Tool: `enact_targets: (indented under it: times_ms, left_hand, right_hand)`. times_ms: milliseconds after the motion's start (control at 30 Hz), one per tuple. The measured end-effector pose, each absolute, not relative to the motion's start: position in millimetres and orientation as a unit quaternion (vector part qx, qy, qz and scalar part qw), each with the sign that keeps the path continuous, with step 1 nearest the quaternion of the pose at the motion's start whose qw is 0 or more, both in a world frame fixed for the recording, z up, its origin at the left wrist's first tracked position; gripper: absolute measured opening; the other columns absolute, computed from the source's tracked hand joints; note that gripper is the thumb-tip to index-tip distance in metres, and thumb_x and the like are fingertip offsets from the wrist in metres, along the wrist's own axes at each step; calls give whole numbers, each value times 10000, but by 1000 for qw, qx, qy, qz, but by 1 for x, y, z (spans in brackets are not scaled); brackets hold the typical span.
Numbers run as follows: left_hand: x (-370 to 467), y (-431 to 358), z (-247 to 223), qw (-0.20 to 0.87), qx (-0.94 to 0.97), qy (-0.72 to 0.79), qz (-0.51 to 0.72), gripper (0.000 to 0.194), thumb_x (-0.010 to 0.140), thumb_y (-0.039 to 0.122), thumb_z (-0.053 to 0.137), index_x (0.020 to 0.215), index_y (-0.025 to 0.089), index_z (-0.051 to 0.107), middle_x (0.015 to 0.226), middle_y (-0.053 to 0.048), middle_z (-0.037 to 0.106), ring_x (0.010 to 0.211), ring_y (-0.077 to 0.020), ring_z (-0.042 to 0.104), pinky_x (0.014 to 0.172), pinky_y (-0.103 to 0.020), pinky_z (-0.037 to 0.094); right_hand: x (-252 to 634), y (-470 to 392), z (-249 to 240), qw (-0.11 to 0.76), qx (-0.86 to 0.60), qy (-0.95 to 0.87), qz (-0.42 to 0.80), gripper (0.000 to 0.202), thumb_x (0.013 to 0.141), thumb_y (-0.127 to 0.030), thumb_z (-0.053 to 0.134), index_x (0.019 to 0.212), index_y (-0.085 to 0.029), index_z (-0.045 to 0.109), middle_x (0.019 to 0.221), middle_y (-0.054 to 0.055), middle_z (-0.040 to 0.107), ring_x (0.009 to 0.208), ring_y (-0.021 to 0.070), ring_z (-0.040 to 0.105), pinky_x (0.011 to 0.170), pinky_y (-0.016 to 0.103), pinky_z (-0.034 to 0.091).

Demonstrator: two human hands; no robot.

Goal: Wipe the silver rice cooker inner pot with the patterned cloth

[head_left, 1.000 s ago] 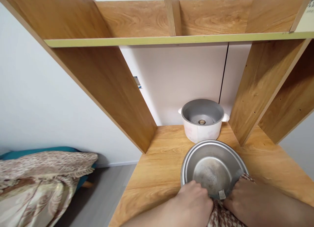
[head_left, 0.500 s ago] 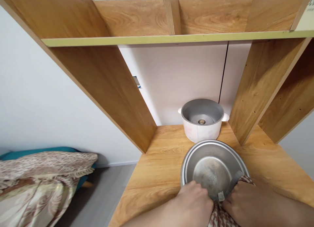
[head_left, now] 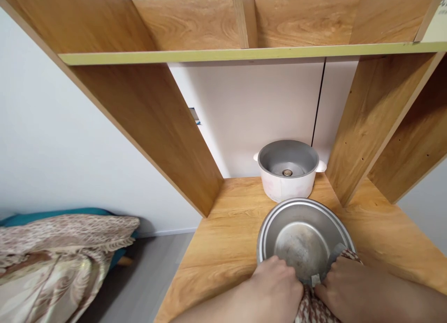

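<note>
Close in front of me on the wooden desk sits a grey metal basin, its inside stained at the bottom. Over its near rim, a brown-and-white patterned cloth is bunched between my two hands. My left hand is a closed fist at the basin's near left edge, gripping the cloth. My right hand, also closed, grips the cloth at the near right, where a grey edge and a small pale tag stick out. The fingertips of both hands are hidden.
Behind the basin stands an open white rice cooker body with a grey inside. Wooden shelf panels rise on both sides, joined by a yellow-edged shelf above. At the left, a patterned throw covers teal furniture on the grey floor.
Almost nothing differs. The right hand has shifted very slightly, and both hands keep their hold on the cloth at the basin's near rim.
</note>
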State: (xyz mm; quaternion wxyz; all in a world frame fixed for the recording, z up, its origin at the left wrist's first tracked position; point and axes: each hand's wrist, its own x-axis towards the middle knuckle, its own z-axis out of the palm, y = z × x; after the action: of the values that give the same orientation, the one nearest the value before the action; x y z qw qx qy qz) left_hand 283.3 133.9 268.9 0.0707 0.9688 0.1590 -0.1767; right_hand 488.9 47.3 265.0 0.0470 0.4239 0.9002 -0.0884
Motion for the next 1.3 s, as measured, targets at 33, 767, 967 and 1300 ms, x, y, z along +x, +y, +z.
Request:
enact_targets:
  times_ms: [33, 767, 967, 1300]
  left_hand:
    - [283, 134, 270, 73, 969, 154, -181, 209, 801, 369, 742, 673, 204, 754, 598, -85, 727, 555, -271, 719, 573, -364, 525]
    - [231, 129, 267, 182, 958, 139, 170, 646, 929, 743, 653, 1182, 153, 722, 1164, -158, 804, 1158, -306, 737, 1162, -457, 427]
    - [272, 96, 206, 63, 945, 238, 215, 686, 945, 840, 420, 745, 214, 616, 618, -36, 634, 591, -204, 615, 702, -406, 418]
    - [276, 92, 205, 27, 917, 273, 291, 360, 903, 507, 512, 676, 229, 540, 551, -3, 562, 521, -176, 542, 620, -405, 337]
  right_hand:
    - [488, 48, 269, 72, 424, 899, -83, 135, 909, -283, 695, 787, -226, 706, 708, 27, 745, 556, 252, 655, 543, 405, 310]
    - [483, 55, 312, 182, 451, 831, -271, 190, 937, -328, 754, 1093, -225, 782, 1012, 141, 816, 956, 448, 758, 806, 515, 489]
    - [490, 51, 297, 134, 432, 862, -228, 195, 910, -381, 820, 1012, -223, 771, 891, 107, 809, 816, 425, 765, 687, 454, 451]
    - [473, 48, 308, 153, 458, 846, -228, 267, 954, -433, 788, 1024, -177, 759, 943, 130, 812, 859, 439, 767, 750, 516, 505]
